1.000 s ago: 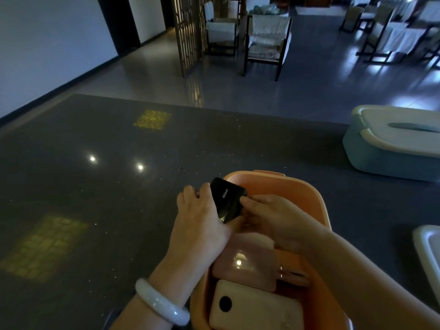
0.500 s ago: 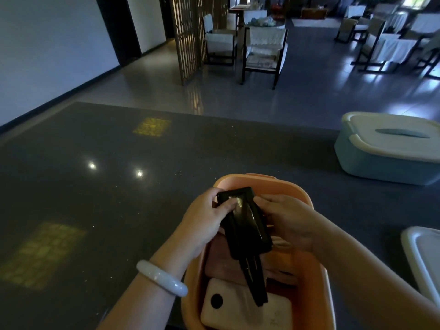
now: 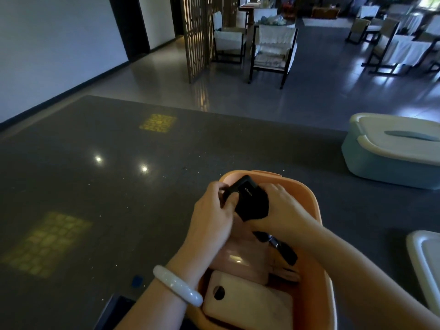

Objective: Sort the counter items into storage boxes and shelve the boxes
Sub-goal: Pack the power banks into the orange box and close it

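Observation:
An open orange storage box (image 3: 309, 196) stands on the dark counter (image 3: 95, 186) in front of me. Over its far end both hands hold a black power bank (image 3: 250, 198). My left hand (image 3: 212, 215) grips its left edge, and my right hand (image 3: 283, 210) curls round its right side. A black strap (image 3: 283, 248) hangs from it into the box. Inside lie a pink case (image 3: 240, 260) and a cream power bank (image 3: 247, 303).
A blue box with a white lid (image 3: 390, 151) stands at the right of the counter. Part of another white lid (image 3: 426, 265) shows at the right edge. A small blue item (image 3: 137, 281) lies near the front edge. Chairs stand on the floor beyond.
The black power bank was held upright half a second ago; now it is tilted and lower at the box's far end. Both hands kept hold of it.

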`<state>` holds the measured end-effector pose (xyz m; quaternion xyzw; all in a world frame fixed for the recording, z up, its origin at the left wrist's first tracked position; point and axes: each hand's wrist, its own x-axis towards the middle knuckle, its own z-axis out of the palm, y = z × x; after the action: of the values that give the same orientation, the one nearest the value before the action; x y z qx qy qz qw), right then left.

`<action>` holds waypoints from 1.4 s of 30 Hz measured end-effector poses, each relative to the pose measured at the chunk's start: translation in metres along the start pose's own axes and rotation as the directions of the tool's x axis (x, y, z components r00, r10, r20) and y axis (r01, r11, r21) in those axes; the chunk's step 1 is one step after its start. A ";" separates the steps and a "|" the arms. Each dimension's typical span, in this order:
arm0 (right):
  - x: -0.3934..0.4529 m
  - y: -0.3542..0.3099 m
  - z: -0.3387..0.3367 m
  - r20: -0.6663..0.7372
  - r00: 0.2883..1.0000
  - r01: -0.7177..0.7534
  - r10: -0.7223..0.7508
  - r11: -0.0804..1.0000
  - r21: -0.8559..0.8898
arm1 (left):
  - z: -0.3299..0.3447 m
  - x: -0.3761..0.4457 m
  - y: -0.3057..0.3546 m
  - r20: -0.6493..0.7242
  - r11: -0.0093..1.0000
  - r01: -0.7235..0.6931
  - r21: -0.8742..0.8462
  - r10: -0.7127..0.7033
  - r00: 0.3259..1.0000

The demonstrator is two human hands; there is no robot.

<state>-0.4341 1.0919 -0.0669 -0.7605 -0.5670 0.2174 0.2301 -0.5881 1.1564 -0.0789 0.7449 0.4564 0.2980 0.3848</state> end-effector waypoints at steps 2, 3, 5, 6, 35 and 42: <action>0.007 0.005 -0.009 0.042 0.999 -0.011 0.012 1.000 -0.026 | -0.008 0.001 -0.007 -0.073 0.984 -0.119 0.129 0.129 0.989; 0.011 0.008 -0.011 0.074 0.997 -0.017 0.020 0.999 -0.047 | -0.011 0.002 -0.011 -0.062 0.976 -0.121 0.183 0.135 0.989; 0.018 0.013 -0.010 0.154 0.987 -0.024 0.038 0.996 -0.088 | -0.016 0.004 -0.019 0.035 0.969 -0.063 0.240 0.056 0.998; 0.022 0.015 -0.007 0.196 0.980 -0.025 0.045 0.995 -0.099 | -0.016 0.004 -0.022 0.098 0.970 -0.037 0.242 0.013 0.995; 0.060 0.039 0.030 0.499 0.865 -0.085 0.055 0.996 0.038 | 0.000 0.004 -0.043 0.237 0.973 0.105 0.205 -0.153 0.959; 0.058 0.040 0.036 0.501 0.862 -0.110 0.072 0.993 0.047 | -0.001 0.005 -0.043 0.228 0.961 0.107 0.254 -0.167 0.959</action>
<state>-0.4097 1.1413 -0.1230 -0.6955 -0.5621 0.4378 0.0934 -0.6060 1.1733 -0.1146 0.7833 0.4883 0.1183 0.3661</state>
